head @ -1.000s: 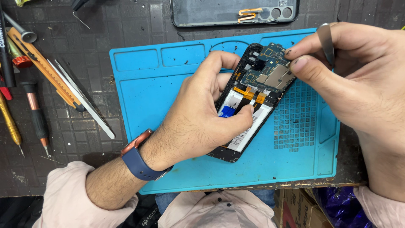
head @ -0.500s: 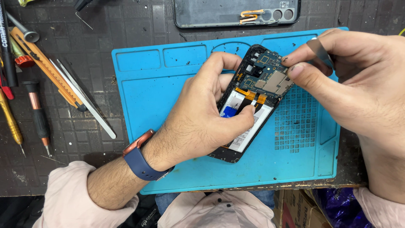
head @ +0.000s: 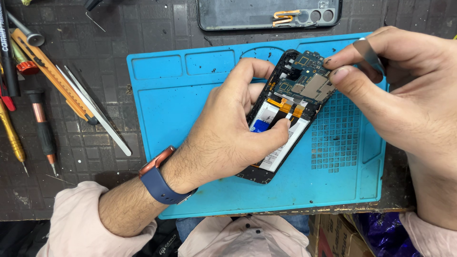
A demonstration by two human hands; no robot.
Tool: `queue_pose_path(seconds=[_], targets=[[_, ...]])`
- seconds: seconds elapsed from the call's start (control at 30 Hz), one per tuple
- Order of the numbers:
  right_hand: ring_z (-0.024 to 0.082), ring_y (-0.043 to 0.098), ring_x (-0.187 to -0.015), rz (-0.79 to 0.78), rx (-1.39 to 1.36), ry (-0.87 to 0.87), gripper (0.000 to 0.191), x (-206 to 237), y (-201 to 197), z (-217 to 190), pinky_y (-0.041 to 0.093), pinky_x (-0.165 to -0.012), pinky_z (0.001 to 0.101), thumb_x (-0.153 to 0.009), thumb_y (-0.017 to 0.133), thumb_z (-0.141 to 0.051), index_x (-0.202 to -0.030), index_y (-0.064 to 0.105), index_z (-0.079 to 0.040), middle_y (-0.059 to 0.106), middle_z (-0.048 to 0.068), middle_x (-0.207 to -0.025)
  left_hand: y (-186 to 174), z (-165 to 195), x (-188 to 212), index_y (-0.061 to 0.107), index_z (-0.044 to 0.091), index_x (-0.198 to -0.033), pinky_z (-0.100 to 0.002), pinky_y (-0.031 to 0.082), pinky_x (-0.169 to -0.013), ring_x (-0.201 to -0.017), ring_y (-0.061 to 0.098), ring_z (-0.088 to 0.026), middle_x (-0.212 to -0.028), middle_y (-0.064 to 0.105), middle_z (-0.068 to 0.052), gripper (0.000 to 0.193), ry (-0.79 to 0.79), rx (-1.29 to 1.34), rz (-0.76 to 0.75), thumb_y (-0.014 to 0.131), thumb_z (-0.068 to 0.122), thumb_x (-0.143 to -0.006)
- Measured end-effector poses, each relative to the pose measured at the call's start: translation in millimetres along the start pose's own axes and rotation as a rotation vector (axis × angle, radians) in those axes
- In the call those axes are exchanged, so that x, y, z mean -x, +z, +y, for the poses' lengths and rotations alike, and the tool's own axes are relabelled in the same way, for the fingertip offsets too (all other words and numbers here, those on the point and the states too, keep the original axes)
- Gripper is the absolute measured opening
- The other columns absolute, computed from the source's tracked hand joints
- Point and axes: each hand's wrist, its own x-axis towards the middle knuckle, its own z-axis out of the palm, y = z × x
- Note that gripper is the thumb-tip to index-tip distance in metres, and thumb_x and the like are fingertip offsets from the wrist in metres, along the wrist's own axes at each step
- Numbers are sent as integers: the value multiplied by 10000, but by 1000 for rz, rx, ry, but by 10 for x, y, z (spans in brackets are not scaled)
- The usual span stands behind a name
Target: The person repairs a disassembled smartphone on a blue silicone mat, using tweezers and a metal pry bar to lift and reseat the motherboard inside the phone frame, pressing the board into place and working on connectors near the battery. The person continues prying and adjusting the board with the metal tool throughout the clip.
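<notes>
Change since earlier frames: right hand (head: 404,95) has closed slightly inward over the top corner of the phone; left hand (head: 233,133) and phone hold the same position.
Phone: opened smartphone (head: 290,109), back removed, lying tilted on the blue silicone repair mat (head: 190,109), top end pointing up and to the right.
Internals: circuit board (head: 312,81) exposed at the top end, orange flex cable (head: 285,105) below it, battery (head: 281,143) in the lower half.
Left hand: clamped on the phone, fingers curled over its left edge, thumb pressed across the battery.
Right hand: thumb and forefinger pinched together at the board's upper right corner; a thin flat metal tool (head: 369,52) is held between the fingers.
Wrist: blue-strapped watch (head: 159,178) on the left arm.
Surroundings: detached back cover (head: 269,14) above the mat; screwdrivers (head: 40,128) and tweezers (head: 95,112) lie left of the mat, well apart from the hands.
</notes>
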Motion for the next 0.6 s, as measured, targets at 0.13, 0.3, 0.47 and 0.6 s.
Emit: queue_pose_path(seconds=[0.13,0.3,0.47,0.6], targets=[[74,619,-863,-11,-21,11,80,-17,4,4,486,-780,201,-964,740,13,-1034,704,0,698,72,-969,0,3,1,448,-5,-1314,-232,609,-762,-925,700,-57,-1079,757,-87,486,-15,-12,0,698,19,-899],[49,644,-840,2,-86,99,98,-26,18,-31,524,-770,179,-942,736,-11,-1032,698,0,696,54,-938,0,-2,5,442,-8,-1321,-241,605,-744,-927,701,-72,-1084,754,-100,490,-20,7,-3,690,9,-899],[51,618,-811,13,-61,120,104,-37,23,-45,496,-737,176,-947,743,-4,-1044,710,16,699,58,-936,3,-32,2,426,-13,-1333,-248,625,-849,-1007,712,-82,-1141,746,-107,505,12,10,-7,695,2,-905],[38,632,-777,13,-90,172,117,-33,16,-44,504,-690,161,-937,743,-19,-1050,718,1,692,41,-884,-9,-43,1,424,-14,-1333,-252,622,-876,-1025,711,-87,-1147,744,-111,506,15,18,-9,698,4,-907]])
